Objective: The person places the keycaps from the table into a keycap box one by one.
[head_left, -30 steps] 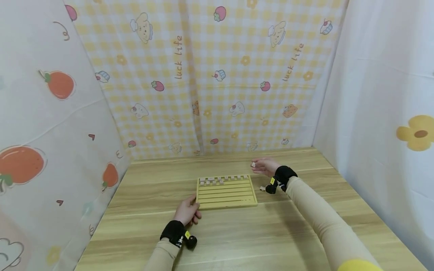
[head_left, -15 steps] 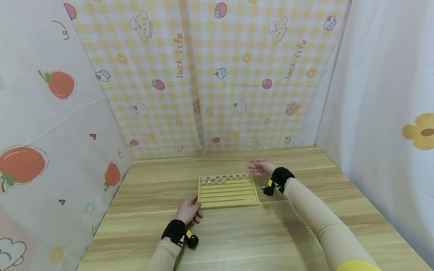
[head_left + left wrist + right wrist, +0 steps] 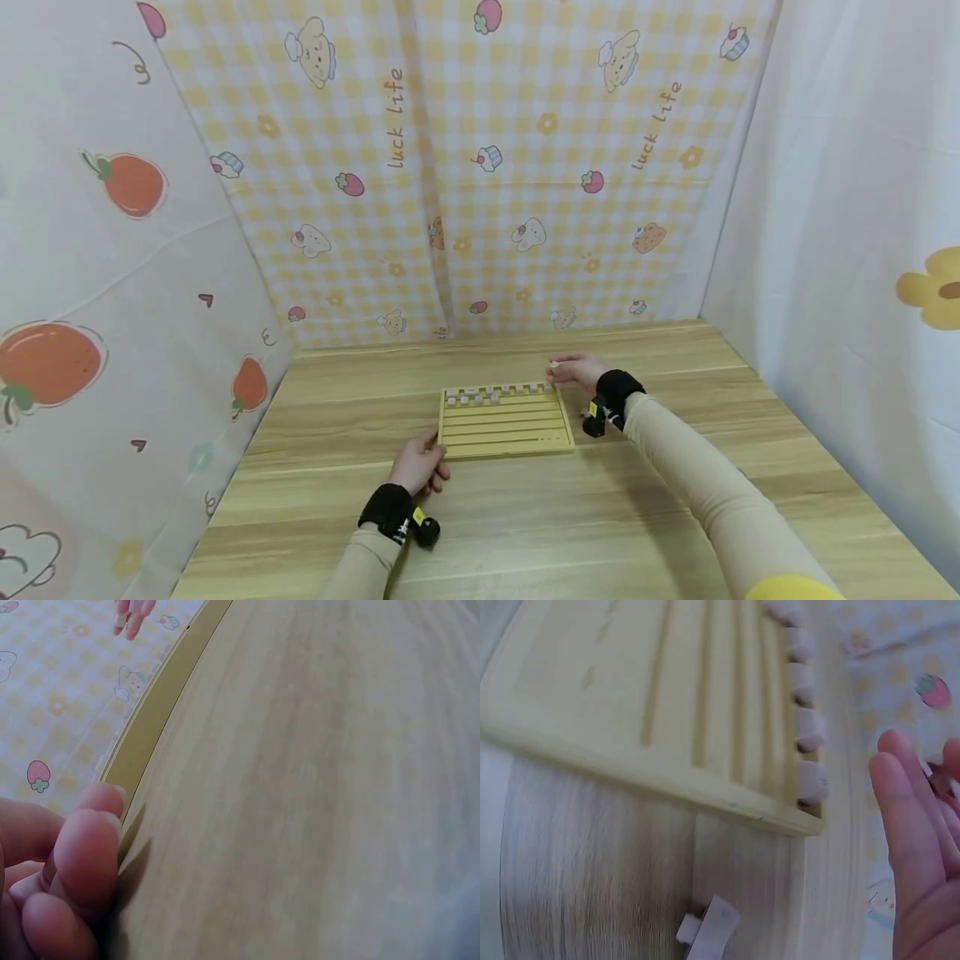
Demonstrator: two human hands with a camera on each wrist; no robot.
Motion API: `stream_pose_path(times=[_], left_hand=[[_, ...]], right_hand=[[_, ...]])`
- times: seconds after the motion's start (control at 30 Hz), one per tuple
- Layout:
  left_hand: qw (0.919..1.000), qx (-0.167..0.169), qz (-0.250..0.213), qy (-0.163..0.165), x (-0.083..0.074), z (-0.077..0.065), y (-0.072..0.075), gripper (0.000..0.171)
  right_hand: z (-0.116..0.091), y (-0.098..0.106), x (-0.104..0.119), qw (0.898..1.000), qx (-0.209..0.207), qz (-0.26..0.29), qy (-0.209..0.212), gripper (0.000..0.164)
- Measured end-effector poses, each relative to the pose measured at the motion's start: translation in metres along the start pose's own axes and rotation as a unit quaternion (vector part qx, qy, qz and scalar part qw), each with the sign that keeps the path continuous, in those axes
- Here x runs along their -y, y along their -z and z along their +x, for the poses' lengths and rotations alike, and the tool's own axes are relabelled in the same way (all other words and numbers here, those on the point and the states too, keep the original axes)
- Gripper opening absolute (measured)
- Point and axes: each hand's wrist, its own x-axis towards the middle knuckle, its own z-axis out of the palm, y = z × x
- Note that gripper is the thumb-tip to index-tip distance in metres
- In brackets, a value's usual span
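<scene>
A yellow ridged tray [image 3: 510, 425] lies on the table, with small pale keycaps [image 3: 477, 401] lined along its far ridges. My left hand [image 3: 417, 467] grips the tray's near left corner; in the left wrist view its curled fingertips [image 3: 88, 851] sit right at the tray's edge [image 3: 154, 712]. Beyond the far right corner is my right hand [image 3: 579, 371], pinching a small whitish keycap [image 3: 554, 365]. The right wrist view shows that keycap [image 3: 930, 769] mostly hidden by the fingers, above the level of the tray.
Loose pale pieces [image 3: 714, 930] lie on the wooden table [image 3: 510, 525] to the right of the tray, partly hidden by the right wrist camera in the head view. Patterned cloth [image 3: 487, 250] hangs behind the table and along both sides.
My right hand has moved a little left with the keycap, closer to the tray's far right corner. The left hand keeps its place on the tray, and the head view has shifted slightly.
</scene>
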Motion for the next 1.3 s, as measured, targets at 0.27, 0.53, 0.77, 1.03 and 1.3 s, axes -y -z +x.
stream_pose_path(times=[0.27, 0.53, 0.77, 1.03, 1.3], left_hand=[[1.0000, -0.007, -0.001, 0.001, -0.002, 0.000, 0.001, 0.059], [1.0000, 0.001, -0.003, 0.001, 0.001, -0.002, -0.004, 0.058], [1.0000, 0.003, 0.005, -0.002, -0.004, 0.000, -0.001, 0.058], [1.0000, -0.001, 0.002, -0.001, -0.002, 0.003, 0.000, 0.058], [1.0000, -0.002, 0.000, -0.007, 0.001, 0.001, 0.000, 0.057]], right_hand=[[0.015, -0.042, -0.008, 0.946, -0.051, -0.300, 0.111, 0.022], [0.031, -0.071, -0.027, 0.887, -0.071, -0.432, 0.146, 0.011], [0.028, -0.087, -0.018, 0.848, -0.081, -0.506, 0.134, 0.008], [0.037, -0.085, -0.030, 0.830, -0.085, -0.533, 0.140, 0.007], [0.040, -0.087, -0.035, 0.834, -0.095, -0.531, 0.114, 0.008]])
